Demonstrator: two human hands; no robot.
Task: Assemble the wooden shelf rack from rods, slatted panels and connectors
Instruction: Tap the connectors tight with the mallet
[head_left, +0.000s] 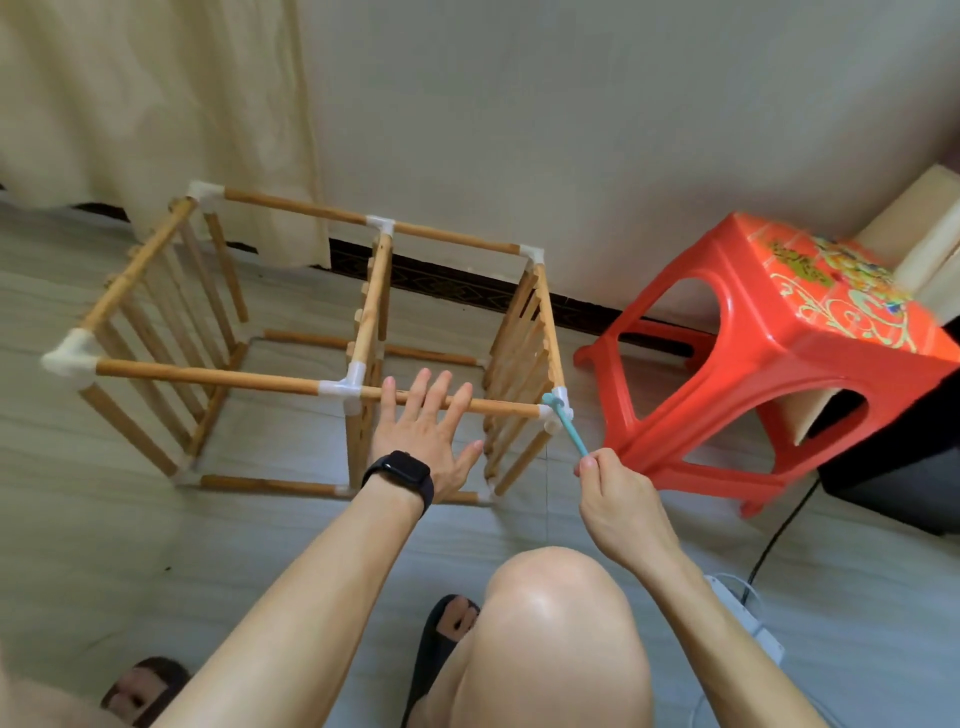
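The wooden shelf rack (208, 375) lies on the floor at centre-left, its long axis running left to right. The left hand (426, 431), fingers spread straight, lies across the near top rod. The right hand (618, 499) pinches a small teal hammer (569, 426), whose head is at the right corner connector (550, 423).

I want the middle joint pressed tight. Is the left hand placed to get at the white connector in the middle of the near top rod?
Probably yes: the left hand lies open across the near top rod, right beside the middle connector, with nothing between them.
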